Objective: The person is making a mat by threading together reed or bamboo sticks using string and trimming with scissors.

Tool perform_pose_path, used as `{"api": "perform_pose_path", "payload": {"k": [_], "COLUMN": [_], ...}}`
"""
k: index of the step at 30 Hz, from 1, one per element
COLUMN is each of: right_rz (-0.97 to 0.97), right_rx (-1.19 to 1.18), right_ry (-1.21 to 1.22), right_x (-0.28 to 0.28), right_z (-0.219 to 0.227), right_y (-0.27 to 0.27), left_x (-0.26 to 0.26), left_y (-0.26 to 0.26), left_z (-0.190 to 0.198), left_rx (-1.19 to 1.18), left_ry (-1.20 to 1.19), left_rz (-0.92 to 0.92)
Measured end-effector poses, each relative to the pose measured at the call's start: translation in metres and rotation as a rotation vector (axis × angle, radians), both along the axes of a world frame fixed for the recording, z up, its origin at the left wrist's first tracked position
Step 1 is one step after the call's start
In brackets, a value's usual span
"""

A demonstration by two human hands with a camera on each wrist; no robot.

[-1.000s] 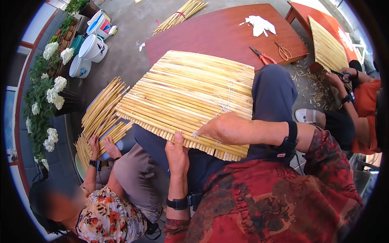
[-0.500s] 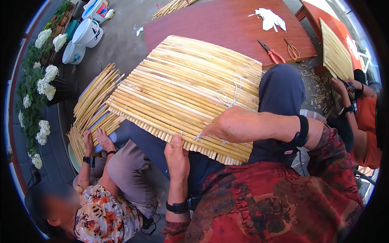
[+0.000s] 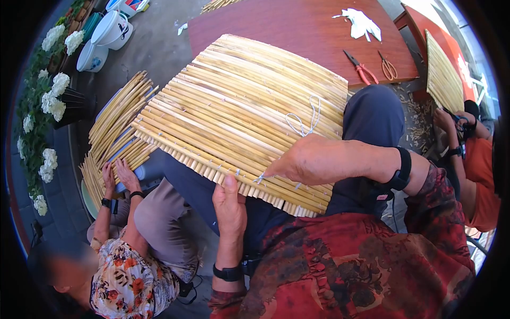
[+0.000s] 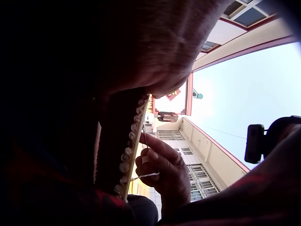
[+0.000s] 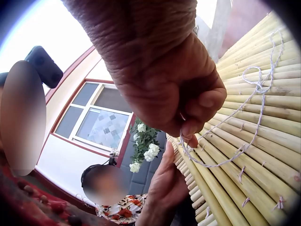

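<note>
A mat of yellow reed sticks [image 3: 228,106], bound in rows with white string, lies across the person's lap. The left hand [image 3: 230,207] grips its near edge, thumb on top and fingers hidden beneath. Just right of that thumb, the right hand [image 3: 305,162] is bent low over the mat near the edge. In the left wrist view, its thumb and forefinger pinch a thin needle [image 4: 146,139] beside the sticks' cut ends. White string [image 5: 259,87] runs from the right fingers and lies looped and knotted over the mat.
Pliers [image 3: 361,68], scissors [image 3: 389,66] and a white cloth [image 3: 361,24] lie on the red-brown table [image 3: 265,26]. At left, another person handles loose reeds [image 3: 119,111]. Someone at right works on a second mat [image 3: 443,74]. Buckets [image 3: 111,29] and white flowers stand at far left.
The head view has tilted down and shifted, so the table and buckets sit higher in it. Both hands stay at nearly the same place on the reed mat.
</note>
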State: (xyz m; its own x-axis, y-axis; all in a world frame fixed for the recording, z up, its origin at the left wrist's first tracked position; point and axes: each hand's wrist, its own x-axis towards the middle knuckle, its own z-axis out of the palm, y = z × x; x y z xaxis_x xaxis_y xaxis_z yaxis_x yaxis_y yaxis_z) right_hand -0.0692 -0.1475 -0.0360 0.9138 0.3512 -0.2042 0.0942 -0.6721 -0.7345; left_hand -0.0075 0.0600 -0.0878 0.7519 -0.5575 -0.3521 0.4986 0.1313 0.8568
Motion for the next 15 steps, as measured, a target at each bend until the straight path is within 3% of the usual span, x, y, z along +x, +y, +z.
{"api": "perform_pose_path", "payload": {"k": [8, 11, 13, 15], "right_rz": [0.021, 0.072, 0.037, 0.0], "right_rx": [0.04, -0.095, -0.067, -0.045], "right_ry": [0.017, 0.083, 0.042, -0.001], "right_x": [0.002, 0.003, -0.001, -0.001], "right_z": [0.001, 0.013, 0.01, 0.011], "right_y": [-0.005, -0.003, -0.007, -0.014], "left_x": [0.0, -0.004, -0.005, -0.009], "left_y": [0.0, 0.004, 0.009, 0.005], "left_z": [0.001, 0.004, 0.001, 0.002], "left_rx": [-0.001, -0.014, 0.165, 0.113], "left_ry": [0.0, 0.048, 0.106, 0.149], "left_rz": [-0.014, -0.054, -0.17, -0.182]}}
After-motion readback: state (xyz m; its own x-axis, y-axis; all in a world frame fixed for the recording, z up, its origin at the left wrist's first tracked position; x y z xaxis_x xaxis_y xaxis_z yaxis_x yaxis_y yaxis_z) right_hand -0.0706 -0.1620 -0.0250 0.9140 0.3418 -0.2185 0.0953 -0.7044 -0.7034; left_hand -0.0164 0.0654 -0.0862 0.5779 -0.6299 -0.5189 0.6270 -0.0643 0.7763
